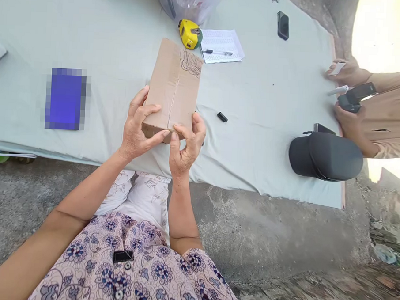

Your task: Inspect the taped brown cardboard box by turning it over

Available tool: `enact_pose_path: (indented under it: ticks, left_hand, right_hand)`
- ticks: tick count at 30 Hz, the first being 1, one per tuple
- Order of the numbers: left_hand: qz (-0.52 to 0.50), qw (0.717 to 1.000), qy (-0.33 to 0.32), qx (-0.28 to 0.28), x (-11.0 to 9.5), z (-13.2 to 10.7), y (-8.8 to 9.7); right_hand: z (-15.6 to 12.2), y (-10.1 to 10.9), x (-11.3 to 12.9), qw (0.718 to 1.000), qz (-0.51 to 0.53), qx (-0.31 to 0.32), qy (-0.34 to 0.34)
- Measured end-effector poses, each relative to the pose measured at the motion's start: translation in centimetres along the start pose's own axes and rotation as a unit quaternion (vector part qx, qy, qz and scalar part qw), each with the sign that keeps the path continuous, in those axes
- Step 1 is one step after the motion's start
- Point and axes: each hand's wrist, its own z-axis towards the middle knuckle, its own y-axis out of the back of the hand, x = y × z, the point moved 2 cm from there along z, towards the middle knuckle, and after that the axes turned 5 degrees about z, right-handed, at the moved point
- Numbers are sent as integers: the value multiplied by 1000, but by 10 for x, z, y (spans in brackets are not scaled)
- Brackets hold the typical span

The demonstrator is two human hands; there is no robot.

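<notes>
A brown cardboard box with dark scribbles near its far right corner lies between my two hands at the table's front edge. A torn-looking seam runs along the middle of its top. My left hand grips the near left side, with its thumb at the near edge. On the near right corner, my right hand is closed, its thumb and forefinger at that same edge by the seam. The underside of the box is hidden. A small black cap lies to the right of the box.
Beyond the box are a yellow tape measure, a paper sheet with a pen, and a clear bucket. A blurred blue item lies left. At right are a black case, a black device, and another person's hands holding a device.
</notes>
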Motion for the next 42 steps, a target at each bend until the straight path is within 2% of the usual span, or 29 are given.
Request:
enact_pose_path:
  ticks: [7, 11, 14, 19, 31, 37, 42]
  left_hand:
    - [7, 1000, -3, 14, 0, 1, 0]
    - [19, 999, -35, -10, -1, 2, -2]
    - [6, 999, -35, -28, -3, 2, -4]
    - [44, 996, -47, -64, -7, 4, -4]
    - [8, 998, -56, -1, -1, 3, 0]
    - [19, 999, -41, -10, 0, 3, -2]
    - [22, 999, -22, -9, 1, 2, -2]
  right_hand:
    - [-5, -8, -7, 999, 42, -20, 4]
    - [-9, -13, -11, 999, 40, -26, -14]
    - [-9, -17, -13, 998, 42, -37, -26]
    - [-6, -17, -11, 998, 37, -46, -3]
    - [-6, -12, 0, 999, 44, -21, -12]
    - [-9, -17, 0, 998, 51, -22, -38]
    - [-10, -21, 0, 995, 71, -55, -36]
